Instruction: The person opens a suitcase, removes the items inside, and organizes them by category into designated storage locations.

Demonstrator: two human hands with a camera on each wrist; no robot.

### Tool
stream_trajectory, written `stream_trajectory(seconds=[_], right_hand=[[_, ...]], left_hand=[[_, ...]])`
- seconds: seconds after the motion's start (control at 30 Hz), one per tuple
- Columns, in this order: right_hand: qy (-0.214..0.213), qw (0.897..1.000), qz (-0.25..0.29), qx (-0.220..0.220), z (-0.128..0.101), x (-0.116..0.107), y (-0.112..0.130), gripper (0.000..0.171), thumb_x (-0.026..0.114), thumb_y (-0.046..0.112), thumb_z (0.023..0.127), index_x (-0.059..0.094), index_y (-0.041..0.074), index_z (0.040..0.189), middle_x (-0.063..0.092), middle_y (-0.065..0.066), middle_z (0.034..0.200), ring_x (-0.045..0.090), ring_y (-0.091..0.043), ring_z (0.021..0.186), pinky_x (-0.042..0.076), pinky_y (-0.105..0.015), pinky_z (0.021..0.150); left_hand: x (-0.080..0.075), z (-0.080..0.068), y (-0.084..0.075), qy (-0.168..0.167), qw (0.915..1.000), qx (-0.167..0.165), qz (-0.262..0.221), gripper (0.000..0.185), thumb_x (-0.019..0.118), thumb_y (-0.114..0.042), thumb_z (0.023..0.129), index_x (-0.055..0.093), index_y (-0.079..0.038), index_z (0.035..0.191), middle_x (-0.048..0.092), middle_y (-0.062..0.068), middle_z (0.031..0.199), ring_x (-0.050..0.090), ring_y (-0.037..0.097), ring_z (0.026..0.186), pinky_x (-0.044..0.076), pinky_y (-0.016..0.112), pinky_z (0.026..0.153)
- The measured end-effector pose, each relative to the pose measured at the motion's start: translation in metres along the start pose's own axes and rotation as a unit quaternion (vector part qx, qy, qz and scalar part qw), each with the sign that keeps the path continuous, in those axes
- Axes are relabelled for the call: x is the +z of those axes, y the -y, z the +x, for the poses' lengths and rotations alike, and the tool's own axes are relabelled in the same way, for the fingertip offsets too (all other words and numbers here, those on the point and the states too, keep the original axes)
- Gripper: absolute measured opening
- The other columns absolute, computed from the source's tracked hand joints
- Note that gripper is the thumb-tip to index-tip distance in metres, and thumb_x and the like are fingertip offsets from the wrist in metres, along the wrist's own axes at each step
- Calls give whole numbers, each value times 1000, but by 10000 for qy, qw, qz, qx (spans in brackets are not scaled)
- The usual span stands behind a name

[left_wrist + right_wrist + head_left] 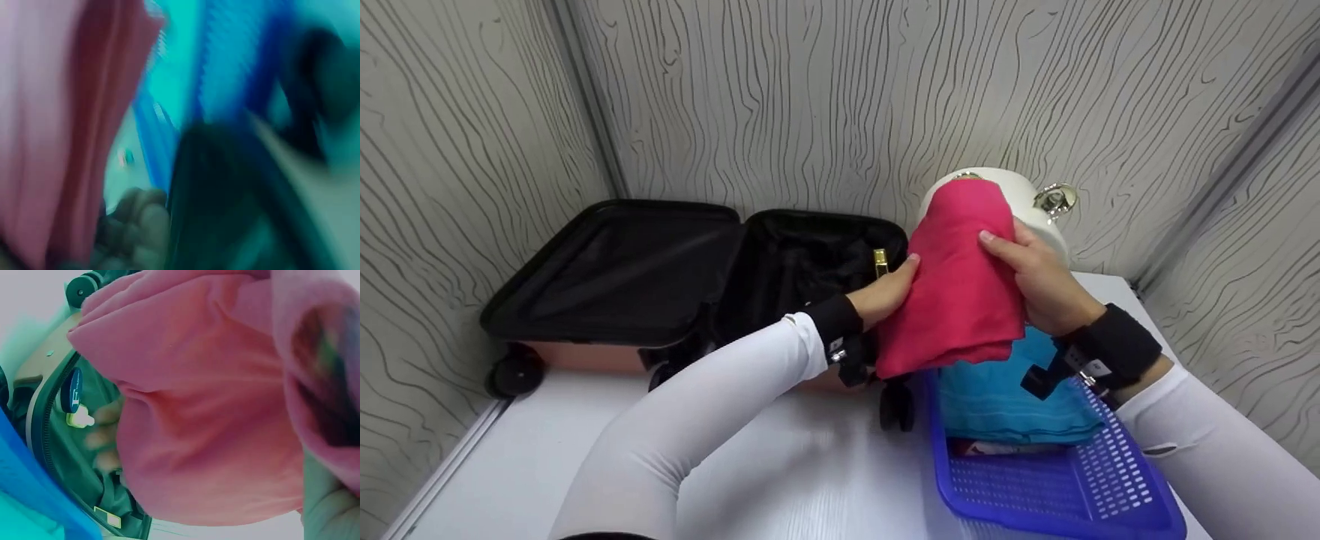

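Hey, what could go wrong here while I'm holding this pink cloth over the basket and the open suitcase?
The pink cloth is held only at its sides by the left hand and right hand, so its loose lower edge may unfold or catch on the blue basket. It could also snag the suitcase rim going in.

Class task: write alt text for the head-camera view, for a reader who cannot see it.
Two hands, left hand and right hand, hold a folded red cloth between an open black-lined suitcase and a blue basket of folded teal fabric, on a white table.
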State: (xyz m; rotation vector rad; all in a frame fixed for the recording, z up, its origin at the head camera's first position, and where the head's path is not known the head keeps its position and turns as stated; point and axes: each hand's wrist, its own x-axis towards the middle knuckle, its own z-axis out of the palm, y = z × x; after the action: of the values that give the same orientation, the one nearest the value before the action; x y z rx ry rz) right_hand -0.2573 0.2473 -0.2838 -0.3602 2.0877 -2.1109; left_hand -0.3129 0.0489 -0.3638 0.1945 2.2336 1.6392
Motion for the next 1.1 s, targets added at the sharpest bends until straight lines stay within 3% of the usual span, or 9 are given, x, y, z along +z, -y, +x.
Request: stream_trajectory(seconds=[0.17,0.33,0.47,0.57,0.73,0.8,0.9,1.0,1.1], right_hand=[[-61,9999,133,-87,-13,-14,1,31,47,24,116,46,18,147,71,3,113,74,-12,100,63,-29,85],[-507,9983,-102,272,-25,-45,-6,58,51,38,115,33,16,165,69,7,115,71,-8,102,62,-27,88],[-966,9867,-1195,524,-27,-73,-19,45,50,44,115,52,14,149,68,12,98,69,-4,88,60,-25,77],[-1040,9589,-2609,399,-29,-91,-37,33,46,35,117,59,8,131,68,9,96,64,-2,84,56,-23,73],[-892,8743,-4769,-116,-32,-110,-69,33,47,18,115,62,-4,135,72,-22,114,65,-26,102,53,-39,85],[-818,8586,-5057,-206,-33,-113,-78,35,48,15,113,59,-6,140,70,-33,124,66,-43,112,53,-53,93],[-796,8626,-4991,-230,-32,-115,-89,45,48,13,113,50,-6,154,60,-40,142,59,-57,133,47,-68,109],[-863,8623,-4984,-243,-32,-114,-100,53,49,11,113,39,-8,162,50,-44,152,50,-62,141,41,-72,115],[-754,8411,-5351,-226,-33,-114,-117,54,50,6,110,38,-12,159,53,-49,141,59,-65,129,48,-73,106]], left_hand=[[13,5,-5,-106,9817,-403,-1857,61,41,-51,113,58,-9,152,65,10,140,65,23,121,53,44,110],[19,8,-9,-501,9870,185,-1517,51,57,-21,102,55,-5,150,62,12,141,58,17,112,51,33,99],[25,7,-8,-516,9883,948,-1078,52,62,-4,100,55,-5,151,61,16,149,56,15,115,47,25,94],[31,6,-4,-219,9896,1307,-556,40,67,0,99,67,0,138,68,17,139,60,14,110,49,21,90],[43,4,2,228,9852,1390,980,61,84,-7,88,65,-1,145,66,16,145,60,15,125,49,19,103],[47,3,3,366,9726,1538,1705,73,87,-7,85,59,-2,152,59,18,153,57,19,136,46,20,111],[53,2,5,406,9419,1898,2740,80,83,-6,87,51,-5,160,49,17,162,56,25,144,46,21,114],[59,1,8,274,9111,2054,3562,79,77,-5,90,47,-10,163,45,15,165,65,28,135,54,25,106],[65,1,11,230,8773,1962,4374,58,76,-10,90,62,-8,146,55,16,151,72,28,119,60,28,94]])
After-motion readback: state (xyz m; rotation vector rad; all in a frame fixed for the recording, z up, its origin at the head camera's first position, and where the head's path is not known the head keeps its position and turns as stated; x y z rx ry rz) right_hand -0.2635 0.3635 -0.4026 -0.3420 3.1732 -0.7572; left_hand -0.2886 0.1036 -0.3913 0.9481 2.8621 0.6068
